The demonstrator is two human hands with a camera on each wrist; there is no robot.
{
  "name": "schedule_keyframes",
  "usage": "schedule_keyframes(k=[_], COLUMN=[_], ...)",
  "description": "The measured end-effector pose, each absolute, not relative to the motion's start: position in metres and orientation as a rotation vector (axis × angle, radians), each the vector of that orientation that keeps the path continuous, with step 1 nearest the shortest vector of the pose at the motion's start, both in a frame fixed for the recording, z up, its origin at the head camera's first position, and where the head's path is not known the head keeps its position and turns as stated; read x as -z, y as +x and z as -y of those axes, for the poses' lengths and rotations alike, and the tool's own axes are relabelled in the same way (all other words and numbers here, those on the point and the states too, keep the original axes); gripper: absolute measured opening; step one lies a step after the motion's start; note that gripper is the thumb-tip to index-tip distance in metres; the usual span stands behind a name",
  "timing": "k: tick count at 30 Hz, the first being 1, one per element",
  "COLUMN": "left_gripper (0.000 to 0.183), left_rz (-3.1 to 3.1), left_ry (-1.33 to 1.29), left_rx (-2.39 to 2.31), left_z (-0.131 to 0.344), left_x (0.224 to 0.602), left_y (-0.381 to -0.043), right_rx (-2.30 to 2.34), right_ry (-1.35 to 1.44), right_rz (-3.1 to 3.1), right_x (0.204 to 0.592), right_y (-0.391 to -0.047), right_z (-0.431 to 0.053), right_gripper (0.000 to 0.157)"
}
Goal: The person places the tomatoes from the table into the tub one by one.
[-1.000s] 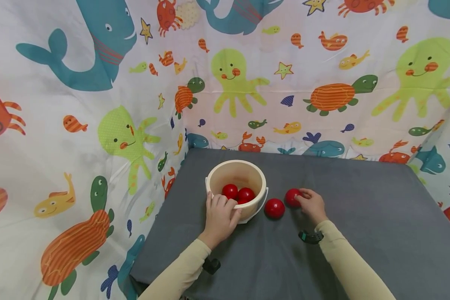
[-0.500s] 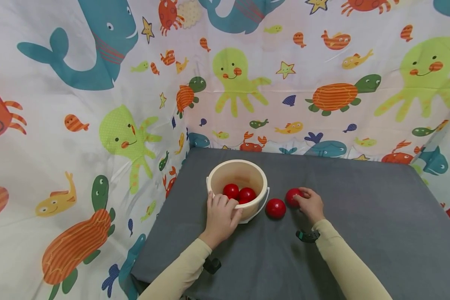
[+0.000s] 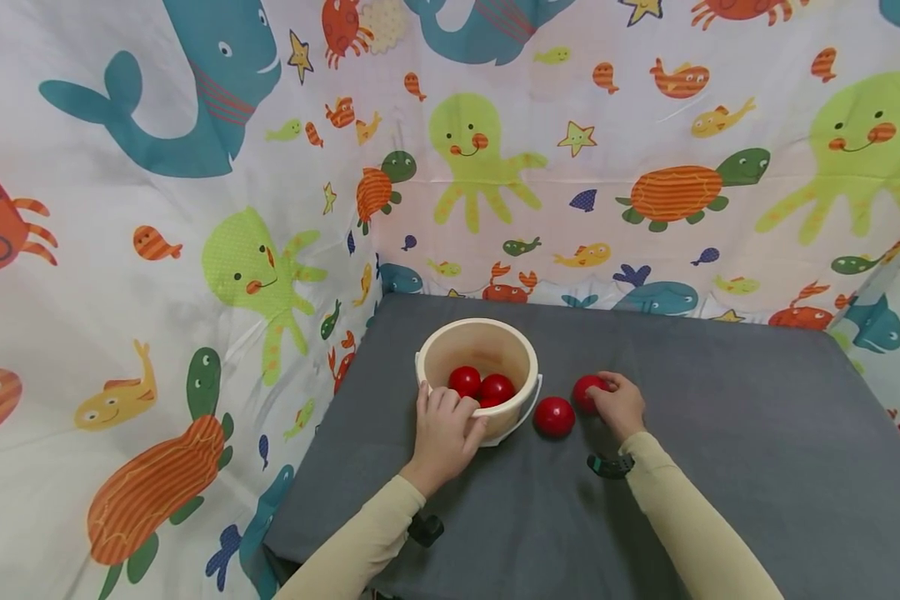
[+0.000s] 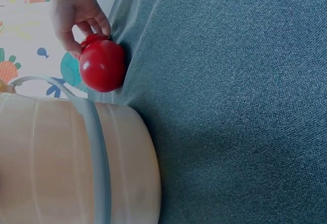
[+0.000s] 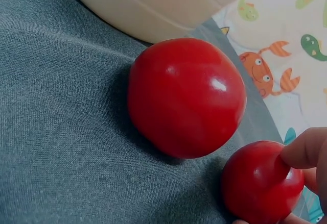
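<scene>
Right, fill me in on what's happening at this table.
A person is working with round red objects and a cream bucket on a gray-covered table. Their left hand holds the bucket's near rim, while their right hand grips one red object between thumb and fingers. Another red object sits on the table between that one and the bucket. At least two more are inside the bucket.
</scene>
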State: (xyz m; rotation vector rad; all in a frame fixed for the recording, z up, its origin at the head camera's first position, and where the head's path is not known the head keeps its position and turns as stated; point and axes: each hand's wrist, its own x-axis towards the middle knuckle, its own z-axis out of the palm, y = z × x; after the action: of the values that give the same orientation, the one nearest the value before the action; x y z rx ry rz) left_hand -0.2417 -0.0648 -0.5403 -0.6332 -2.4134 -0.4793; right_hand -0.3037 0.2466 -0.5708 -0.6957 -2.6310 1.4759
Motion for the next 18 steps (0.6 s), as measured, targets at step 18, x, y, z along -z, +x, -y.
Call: schedule_keyframes(k=[18], left_gripper=[0.021], left_rz=[2.467], left_ry=[-0.617], left_rx=[0.486], left_z=[0.0645], left_x=[0.5402], left_y=[-0.2404], right_rx=[-1.534], right_ry=[-0.733], right_rz=[2.561], right_x=[0.5757], right_y=[-0.3057], right_z=[-0.2395], right_gripper=[0.051])
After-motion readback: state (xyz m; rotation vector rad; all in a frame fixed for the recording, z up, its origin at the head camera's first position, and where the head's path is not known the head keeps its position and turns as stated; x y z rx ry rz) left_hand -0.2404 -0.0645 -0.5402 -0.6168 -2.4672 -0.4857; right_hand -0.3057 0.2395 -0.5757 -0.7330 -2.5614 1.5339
